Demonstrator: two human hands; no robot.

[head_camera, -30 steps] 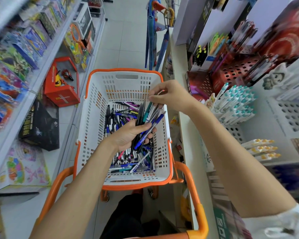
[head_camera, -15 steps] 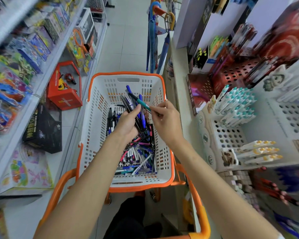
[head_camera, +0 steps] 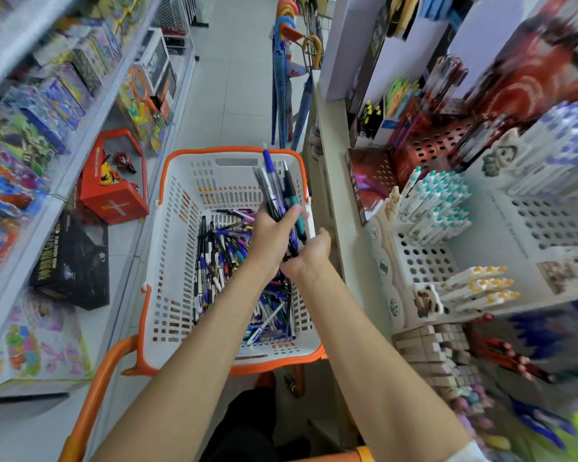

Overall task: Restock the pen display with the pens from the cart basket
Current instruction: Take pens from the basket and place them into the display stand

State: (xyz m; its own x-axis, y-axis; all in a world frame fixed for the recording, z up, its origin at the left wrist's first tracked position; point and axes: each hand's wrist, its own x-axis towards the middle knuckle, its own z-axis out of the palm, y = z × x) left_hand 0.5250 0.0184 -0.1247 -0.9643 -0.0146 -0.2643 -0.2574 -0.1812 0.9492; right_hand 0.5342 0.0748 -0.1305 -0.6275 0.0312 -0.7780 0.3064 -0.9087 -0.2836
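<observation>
White orange-rimmed basket [head_camera: 181, 261] of loose pens [head_camera: 221, 258]; left hand [head_camera: 271, 235], fingers clenched round a pen bundle [head_camera: 276, 185]; right hand [head_camera: 309, 253], grip unclear.

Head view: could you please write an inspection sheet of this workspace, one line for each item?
Surface: white cart basket with an orange rim, on an orange cart.
Job's things: loose pens heaped in the basket; bundle of pens held above it; pen display at the right, many holes unfilled.
Clutter: nothing seen.
Grippers: left hand grips the bundle; right hand at its lower end, fingers hidden.
Cables: nothing seen.
Surroundings: red toy box on the left shelves; umbrellas ahead; tiled aisle floor.
</observation>
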